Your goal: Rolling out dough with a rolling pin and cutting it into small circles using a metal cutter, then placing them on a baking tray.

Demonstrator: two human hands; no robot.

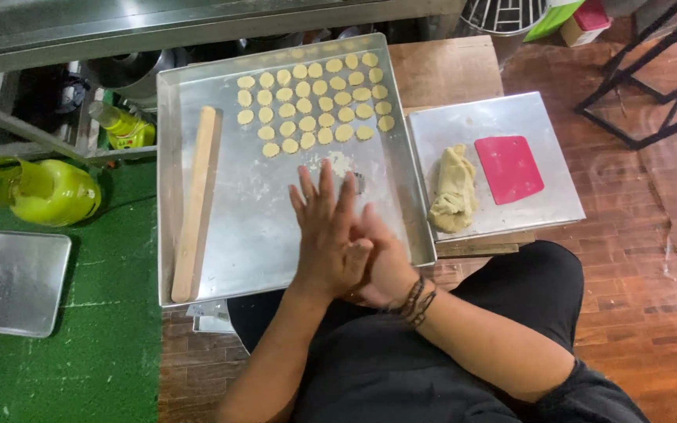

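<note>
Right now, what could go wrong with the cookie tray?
The big tray sticks out past the wooden table near the rolling hands, left hand over right hand, so it might tip. The rolling stick lies loose and could roll toward the little dough rounds.

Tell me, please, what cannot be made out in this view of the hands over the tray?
Head view:
- Anything between the palms: left hand covers right hand.
- Small tray: cut by the left edge.
- Wire bowl: cut by the top edge.
- Small object beside the flour: hidden by fingers.
</note>
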